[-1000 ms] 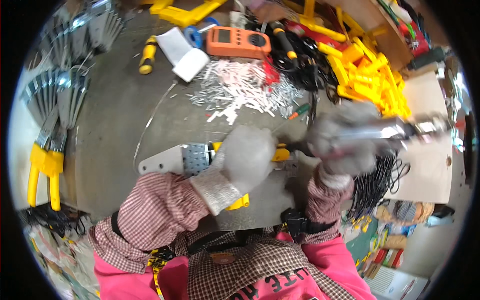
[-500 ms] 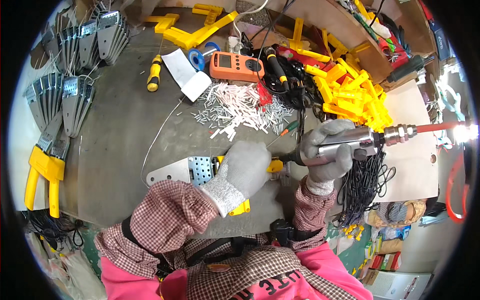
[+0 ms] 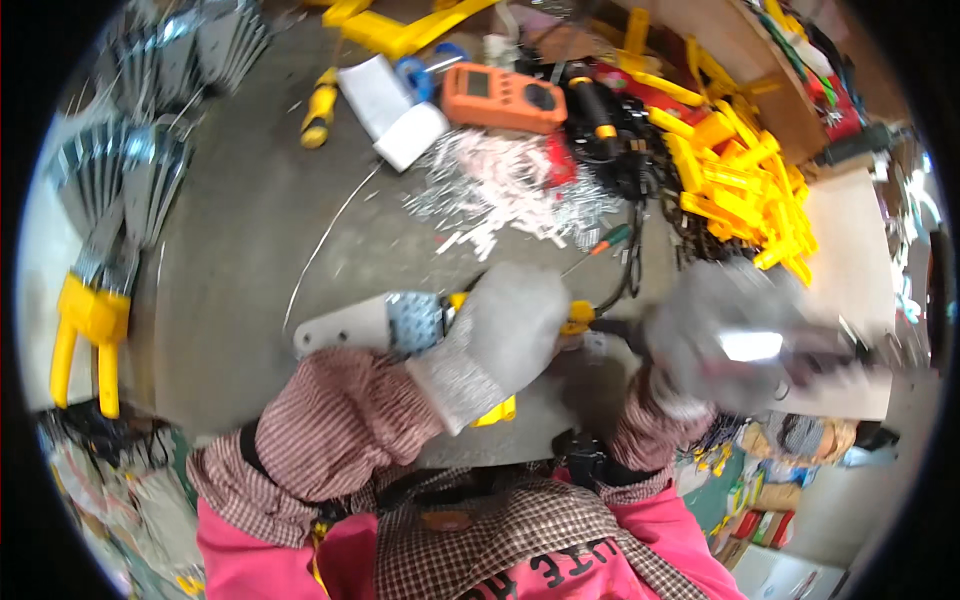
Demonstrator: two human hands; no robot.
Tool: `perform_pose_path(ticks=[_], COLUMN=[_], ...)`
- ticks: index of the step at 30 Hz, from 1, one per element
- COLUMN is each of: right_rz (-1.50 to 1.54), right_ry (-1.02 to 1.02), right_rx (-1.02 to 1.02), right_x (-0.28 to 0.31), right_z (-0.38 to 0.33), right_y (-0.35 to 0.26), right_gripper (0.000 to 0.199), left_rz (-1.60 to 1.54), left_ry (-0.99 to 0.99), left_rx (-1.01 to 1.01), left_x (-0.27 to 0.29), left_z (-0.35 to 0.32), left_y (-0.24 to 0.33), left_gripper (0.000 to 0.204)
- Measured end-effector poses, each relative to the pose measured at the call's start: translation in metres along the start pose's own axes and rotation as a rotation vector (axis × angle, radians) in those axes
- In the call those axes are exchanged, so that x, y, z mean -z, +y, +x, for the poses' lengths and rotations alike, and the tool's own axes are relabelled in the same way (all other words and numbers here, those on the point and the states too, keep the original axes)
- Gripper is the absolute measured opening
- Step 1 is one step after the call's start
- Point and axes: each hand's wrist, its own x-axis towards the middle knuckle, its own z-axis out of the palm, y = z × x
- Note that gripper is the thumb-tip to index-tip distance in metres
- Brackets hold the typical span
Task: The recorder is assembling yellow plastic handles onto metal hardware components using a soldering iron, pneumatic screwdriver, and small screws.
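Head view: the left hand [image 3: 505,335], in a grey knit glove, is closed down over a yellow plastic part [image 3: 577,318] lying on a flat perforated grey metal bracket [image 3: 372,322] on the grey workbench [image 3: 240,240]. The right hand [image 3: 725,345], also gloved, is wrapped around a shiny metal tool [image 3: 770,348]; it is motion-blurred, so its tip cannot be made out.

Risk, as a judgement: the tool works just beside the holding fingers, and a slip could strike the glove. The bracket looks unclamped and may skid. The scattered pile of small white pieces [image 3: 500,185] and the tangle of black cables [image 3: 630,170] nearby could snag or hide dropped parts.
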Motion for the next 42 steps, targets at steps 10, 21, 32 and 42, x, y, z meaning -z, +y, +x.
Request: perform_pose_path(ticks=[10, 21, 32, 42], right_rz=[-0.504, -0.61, -0.499, -0.648], right_ry=[-0.441, -0.264, 0.352, -0.218], right_rx=[0.001, -0.031, 0.162, -0.013], right_x=[-0.074, -0.071, -0.076, -0.038], right_z=[-0.001, -0.018, 0.044, 0.055], right_y=[0.044, 0.034, 0.068, 0.076], right_gripper=[0.027, 0.044, 0.033, 0.029], left_rz=[0.146, 0.101, -0.316, -0.385], left_ry=[-0.209, -0.03, -0.145, -0.132], left_rx=[0.093, 0.037, 0.154, 0.224], left_x=[0.009, 0.004, 0.076, 0.086], left_z=[0.006, 0.002, -0.058, -0.06], left_y=[0.007, 0.007, -0.044, -0.033], left_gripper=[0.022, 0.023, 0.033, 0.044])
